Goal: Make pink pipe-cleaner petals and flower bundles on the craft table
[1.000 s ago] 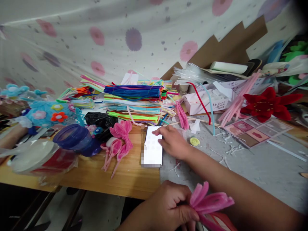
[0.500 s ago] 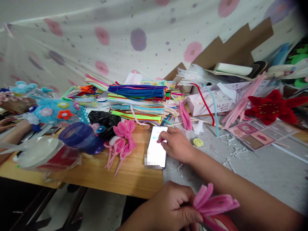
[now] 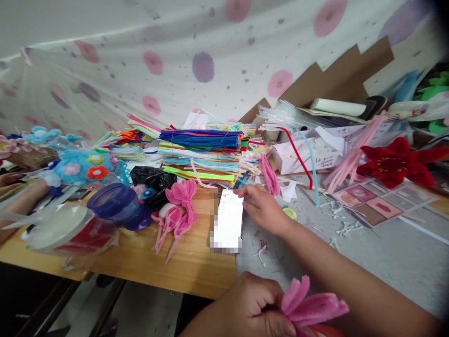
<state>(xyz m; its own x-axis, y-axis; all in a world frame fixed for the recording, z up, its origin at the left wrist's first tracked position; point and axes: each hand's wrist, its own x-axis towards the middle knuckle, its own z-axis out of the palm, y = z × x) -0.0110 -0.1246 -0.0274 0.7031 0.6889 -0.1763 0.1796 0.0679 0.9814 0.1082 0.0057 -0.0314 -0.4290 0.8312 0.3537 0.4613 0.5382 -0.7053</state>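
Note:
My left hand (image 3: pixel 257 306), low in the view, is closed around the base of a pink pipe-cleaner flower (image 3: pixel 310 304) with several looped petals. Part of the flower is cut off by the lower edge. My right hand (image 3: pixel 261 208) is at the right side of a phone (image 3: pixel 228 220) lying on the table, its index finger over the upper right of the bright screen. Nothing is held in that hand, and its fingers are apart. Left of the phone lie pink pipe-cleaner flowers (image 3: pixel 180 201) with thin stems.
Pipe-cleaner bundles (image 3: pixel 199 154) are stacked behind the phone. A blue jar (image 3: pixel 119 203) and a plastic-wrapped tub (image 3: pixel 70 229) stand left, near another person's arm (image 3: pixel 26 201). To the right are a red flower (image 3: pixel 393 161), a palette sheet (image 3: pixel 372 201) and a white box (image 3: pixel 305 154).
My right hand's index finger has moved from the middle of the screen to its upper right edge, and the screen content differs. My left hand still grips the flower. The view has tilted slightly.

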